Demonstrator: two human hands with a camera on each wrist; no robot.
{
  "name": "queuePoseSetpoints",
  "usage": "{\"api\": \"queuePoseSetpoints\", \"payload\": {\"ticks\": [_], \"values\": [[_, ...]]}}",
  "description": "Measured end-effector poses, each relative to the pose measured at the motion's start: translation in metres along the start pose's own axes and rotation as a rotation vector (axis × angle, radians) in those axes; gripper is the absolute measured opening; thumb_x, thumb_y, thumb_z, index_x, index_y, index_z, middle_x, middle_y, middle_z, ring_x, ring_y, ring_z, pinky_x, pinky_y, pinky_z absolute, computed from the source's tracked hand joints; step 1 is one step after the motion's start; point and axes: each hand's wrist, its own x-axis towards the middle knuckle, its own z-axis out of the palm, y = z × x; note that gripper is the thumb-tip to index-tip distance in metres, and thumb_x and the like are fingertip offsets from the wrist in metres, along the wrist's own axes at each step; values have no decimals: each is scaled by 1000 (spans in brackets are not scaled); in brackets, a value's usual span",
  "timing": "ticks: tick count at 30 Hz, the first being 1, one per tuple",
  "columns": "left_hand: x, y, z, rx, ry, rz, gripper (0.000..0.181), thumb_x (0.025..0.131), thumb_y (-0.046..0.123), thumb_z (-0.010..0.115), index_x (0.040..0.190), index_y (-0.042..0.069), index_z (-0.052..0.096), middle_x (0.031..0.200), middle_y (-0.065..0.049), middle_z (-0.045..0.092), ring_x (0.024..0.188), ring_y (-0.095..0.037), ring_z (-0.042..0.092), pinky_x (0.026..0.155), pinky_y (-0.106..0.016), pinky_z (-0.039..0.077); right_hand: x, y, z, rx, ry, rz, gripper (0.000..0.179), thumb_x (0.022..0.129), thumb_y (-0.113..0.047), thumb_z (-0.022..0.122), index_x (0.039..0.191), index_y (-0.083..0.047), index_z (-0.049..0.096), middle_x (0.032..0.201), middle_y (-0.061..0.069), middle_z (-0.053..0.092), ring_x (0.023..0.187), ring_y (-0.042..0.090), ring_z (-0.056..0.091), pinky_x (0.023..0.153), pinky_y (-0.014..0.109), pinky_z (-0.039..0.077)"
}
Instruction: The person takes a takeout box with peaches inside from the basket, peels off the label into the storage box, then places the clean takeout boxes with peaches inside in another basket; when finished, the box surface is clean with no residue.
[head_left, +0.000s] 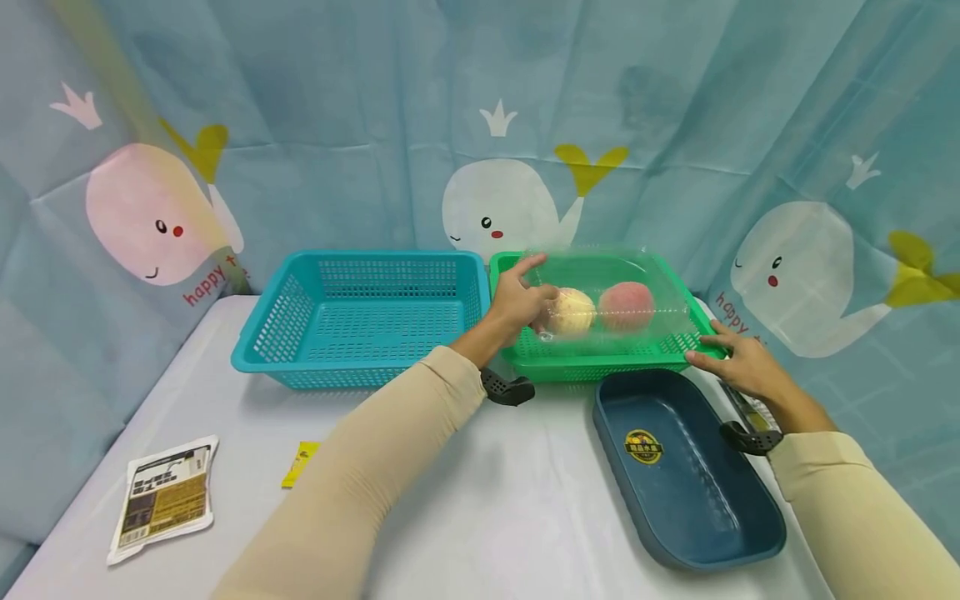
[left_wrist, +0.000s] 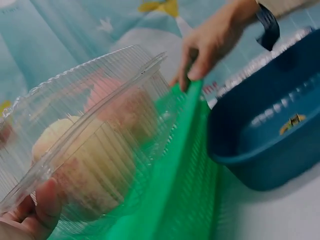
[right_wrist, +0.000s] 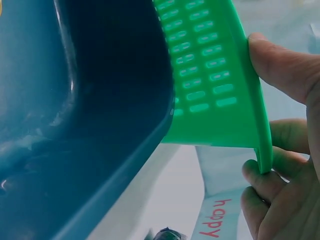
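My left hand grips the left edge of a clear plastic clamshell box, thumb and fingers pinching its rim in the left wrist view. Inside the box lie two peaches, a pale yellow peach and a pink peach. The box is in or just over the green basket; I cannot tell if it touches the bottom. At the basket's right end, my right hand holds the rim. The right wrist view shows the thumb on one side of that rim and curled fingers on the other.
A turquoise basket stands to the left of the green one. In front of the green basket sits a dark blue tub with a sticker. A white-and-brown packet and a small yellow packet lie on the white table.
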Motion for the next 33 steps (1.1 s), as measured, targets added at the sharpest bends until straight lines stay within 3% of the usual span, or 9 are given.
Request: {"api": "queuePoseSetpoints", "payload": {"ticks": [8,13,16,18,20,24,27,29,33], "values": [[11,-27,14,102,73,-57,64,87,-3,60,145,19,46,56,-22,53,34,-21,43,33,-34,42,1,-3,-1,-21,2,-9,70,94,-44,59,132,14,49,151,31,17,127,61,24,94,71,27],[15,-37,22,115,56,-126,64,89,1,61,147,20,43,77,-34,55,37,-20,44,34,-31,43,0,-3,-2,-12,-5,-8,70,94,-44,59,132,15,48,152,30,16,127,61,24,94,71,27],[17,-41,26,144,34,-159,63,92,5,62,148,22,41,99,-30,59,42,-18,46,36,-31,44,-1,-3,-2,-7,-8,-8,71,94,-43,59,133,15,47,152,31,16,127,61,23,94,71,27],[18,-42,27,176,33,-176,62,93,7,62,148,25,41,128,-26,48,45,-18,47,38,-32,45,-1,-3,-2,-5,-10,-12,71,94,-43,59,133,15,47,152,31,15,127,61,23,95,71,27],[18,-43,28,213,31,-178,62,94,8,62,149,25,40,144,-20,34,46,-17,45,39,-33,45,-2,-3,-1,0,-12,-11,71,94,-43,59,133,15,46,152,31,15,127,61,23,94,71,27],[19,-45,28,234,7,-197,66,95,11,62,152,27,33,145,-17,37,49,-18,45,43,-36,46,-3,-2,-1,2,-11,-10,70,95,-43,59,133,15,47,152,31,15,127,61,23,94,71,28],[19,-47,28,206,-5,-222,71,95,10,63,154,24,27,141,-17,42,62,-19,56,50,-39,51,-3,-2,0,-6,-15,-13,70,95,-42,59,133,15,47,152,31,15,127,61,24,94,70,28],[19,-47,28,200,0,-236,71,94,9,63,154,20,25,145,-18,37,76,-24,62,57,-42,54,-3,-1,0,-10,-15,-15,70,95,-42,59,133,15,47,152,31,15,127,61,24,94,71,28],[18,-45,29,230,0,-276,66,96,11,61,153,12,27,151,-15,31,112,-33,56,71,-43,55,-2,-2,-1,-14,-13,-11,70,95,-43,59,132,15,47,152,31,15,127,61,23,94,71,27]]}}
